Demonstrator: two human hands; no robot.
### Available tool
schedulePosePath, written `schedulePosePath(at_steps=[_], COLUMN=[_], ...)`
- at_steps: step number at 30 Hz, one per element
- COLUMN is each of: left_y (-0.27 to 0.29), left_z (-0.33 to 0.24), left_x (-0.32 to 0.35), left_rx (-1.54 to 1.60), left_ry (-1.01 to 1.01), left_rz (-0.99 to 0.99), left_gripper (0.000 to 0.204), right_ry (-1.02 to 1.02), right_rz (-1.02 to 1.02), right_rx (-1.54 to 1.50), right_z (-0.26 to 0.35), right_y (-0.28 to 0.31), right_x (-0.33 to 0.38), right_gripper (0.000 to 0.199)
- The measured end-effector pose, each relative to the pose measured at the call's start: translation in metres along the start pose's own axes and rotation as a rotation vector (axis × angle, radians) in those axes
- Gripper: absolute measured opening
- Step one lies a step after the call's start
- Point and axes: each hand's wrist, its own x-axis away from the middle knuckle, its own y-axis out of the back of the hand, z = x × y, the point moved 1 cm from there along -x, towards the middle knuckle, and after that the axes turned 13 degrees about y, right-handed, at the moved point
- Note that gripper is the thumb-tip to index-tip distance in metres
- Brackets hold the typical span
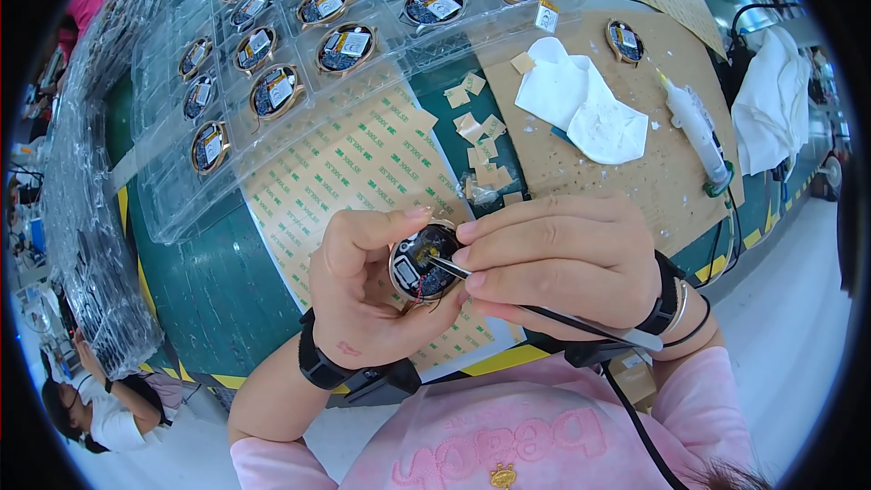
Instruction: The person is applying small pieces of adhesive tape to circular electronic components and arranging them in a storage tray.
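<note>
In the middle of the view, my left hand (367, 286) is closed round the rim of an open smartwatch case (410, 272), round with a gold edge. Its black inside faces up, showing a pale rectangular part, a yellowish patch and thin red wires near the bottom. My right hand (567, 259) pinches a pair of tweezers (458, 269), their tips touching the inside of the case near the yellowish patch. Beneath both hands lies a sheet of pale adhesive backing (349, 177) with green print.
Clear plastic trays (390, 45) hold several similar watch cases at the far left. On brown cardboard (581, 186) lie white wipes (581, 100), a glue gun (694, 127) and another watch case (624, 42). Small tan adhesive pieces (481, 132) are scattered between. Someone (109, 408) sits at far left.
</note>
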Motion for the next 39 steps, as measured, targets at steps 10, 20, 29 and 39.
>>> schedulePosePath(at_steps=[10,20,29,39], left_y=[0.002,-0.001,-0.003,-0.001], left_z=[0.0,0.0,-0.004,-0.003], left_x=[0.001,0.005,0.0,0.002], left_rx=[0.049,0.137,0.091,0.065], left_ry=[0.025,0.014,-0.038,-0.005], left_rz=[0.006,0.079,0.026,0.029], left_gripper=[0.06,0.063,0.062,0.061], right_ry=[0.173,0.076,-0.024,0.102], right_rz=[0.131,0.103,0.01,0.023], right_rx=[0.275,0.24,-0.088,0.017], right_z=[0.011,0.015,0.003,-0.001], right_y=[-0.002,0.001,0.009,0.005], right_x=[-0.001,-0.001,-0.007,0.003], right_gripper=[0.014,0.02,0.02,0.017])
